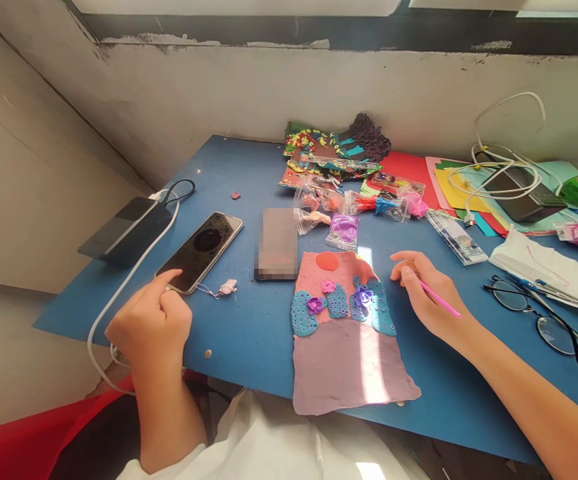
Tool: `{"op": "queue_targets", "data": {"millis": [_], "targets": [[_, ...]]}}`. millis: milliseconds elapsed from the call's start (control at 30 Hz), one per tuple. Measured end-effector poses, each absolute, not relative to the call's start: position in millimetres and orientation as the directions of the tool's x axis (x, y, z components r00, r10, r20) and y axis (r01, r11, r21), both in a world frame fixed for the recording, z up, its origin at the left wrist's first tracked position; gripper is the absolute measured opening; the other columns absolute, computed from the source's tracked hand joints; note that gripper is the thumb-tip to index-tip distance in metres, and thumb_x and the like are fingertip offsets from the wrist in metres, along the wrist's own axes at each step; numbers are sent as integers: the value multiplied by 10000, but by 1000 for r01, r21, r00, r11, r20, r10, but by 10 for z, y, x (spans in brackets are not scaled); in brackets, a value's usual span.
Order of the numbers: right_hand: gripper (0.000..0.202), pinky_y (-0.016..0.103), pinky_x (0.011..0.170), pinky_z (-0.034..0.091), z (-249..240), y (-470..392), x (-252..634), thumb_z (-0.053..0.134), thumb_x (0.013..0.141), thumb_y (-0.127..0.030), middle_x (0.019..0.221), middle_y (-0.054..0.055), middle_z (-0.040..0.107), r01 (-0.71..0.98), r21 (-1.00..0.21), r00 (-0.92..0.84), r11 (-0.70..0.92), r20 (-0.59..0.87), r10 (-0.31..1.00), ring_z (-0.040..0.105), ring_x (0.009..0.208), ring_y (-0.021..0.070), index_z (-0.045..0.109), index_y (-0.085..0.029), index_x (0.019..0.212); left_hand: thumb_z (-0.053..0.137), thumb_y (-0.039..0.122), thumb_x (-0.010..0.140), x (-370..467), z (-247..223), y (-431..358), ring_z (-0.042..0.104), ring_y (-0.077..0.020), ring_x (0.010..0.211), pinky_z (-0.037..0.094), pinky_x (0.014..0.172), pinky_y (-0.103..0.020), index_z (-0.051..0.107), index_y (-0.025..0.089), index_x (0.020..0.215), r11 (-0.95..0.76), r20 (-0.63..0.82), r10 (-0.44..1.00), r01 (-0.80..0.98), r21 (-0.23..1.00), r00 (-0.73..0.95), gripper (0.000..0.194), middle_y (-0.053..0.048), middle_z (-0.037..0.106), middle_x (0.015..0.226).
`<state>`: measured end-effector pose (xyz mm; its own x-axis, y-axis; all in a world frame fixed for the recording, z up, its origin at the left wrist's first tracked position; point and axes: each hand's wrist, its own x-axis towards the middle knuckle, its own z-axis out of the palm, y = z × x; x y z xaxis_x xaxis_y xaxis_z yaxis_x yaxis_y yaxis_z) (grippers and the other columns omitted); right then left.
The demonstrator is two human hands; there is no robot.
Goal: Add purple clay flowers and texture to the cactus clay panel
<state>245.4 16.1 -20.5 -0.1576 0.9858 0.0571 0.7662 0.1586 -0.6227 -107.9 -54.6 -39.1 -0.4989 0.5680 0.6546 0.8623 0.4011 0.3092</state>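
My left hand (pixel 151 320) holds nothing. Its index finger is stretched out onto the lower end of a dark-screened smartphone (pixel 203 250), while the other fingers curl in. A thin pink stick-like modelling tool (pixel 440 298) rests in my right hand (pixel 426 290), which hovers over the table to the right of a clay picture (pixel 343 363). That picture is a flat mauve and salmon sheet with blue dotted patches, small purple and pink flowers and an orange disc. Its near edge reaches the table's front edge. A small charm on a cord (pixel 227 287) lies beside the phone.
Bagged clay pieces (pixel 343 230) and finished clay pictures (pixel 319 150) lie behind. A blurred upright rectangle (pixel 277 243) stands centrally. Glasses (pixel 543 320), white paper (pixel 543 267), coloured sheets and a coiled cable (pixel 499 177) are on the right; a black device (pixel 123 230) sits left.
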Motion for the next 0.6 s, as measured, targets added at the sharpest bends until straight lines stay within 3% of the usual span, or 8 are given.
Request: {"op": "queue_targets", "data": {"millis": [133, 333, 600], "targets": [[277, 262, 594, 463, -208, 158, 2452, 299, 908, -365, 751, 11, 623, 763, -626, -160, 162, 59, 985, 601, 652, 162, 512, -229, 1022, 371, 170, 669, -1096, -378, -546, 523, -207, 582, 278, 510, -281, 736, 104, 937, 355, 674, 552, 870, 342, -490, 458, -95, 647, 673], [295, 270, 602, 470, -204, 158, 2452, 293, 903, -379, 766, 14, 625, 766, -628, -148, 137, 35, 988, 609, 671, 168, 510, -231, 1037, 376, 200, 680, -1124, -385, -542, 451, -194, 531, 287, 526, -294, 564, 198, 691, 358, 656, 506, 829, 431, -560, 188, -56, 555, 614], [285, 267, 595, 465, -204, 158, 2451, 297, 903, -366, 753, 14, 620, 764, -626, -160, 154, 47, 986, 607, 666, 169, 508, -229, 1037, 366, 219, 727, -1121, -377, -524, 479, -202, 560, 327, 561, -306, 502, 219, 702, 294, 681, 487, 837, 462, -547, 139, -55, 566, 639]]}}
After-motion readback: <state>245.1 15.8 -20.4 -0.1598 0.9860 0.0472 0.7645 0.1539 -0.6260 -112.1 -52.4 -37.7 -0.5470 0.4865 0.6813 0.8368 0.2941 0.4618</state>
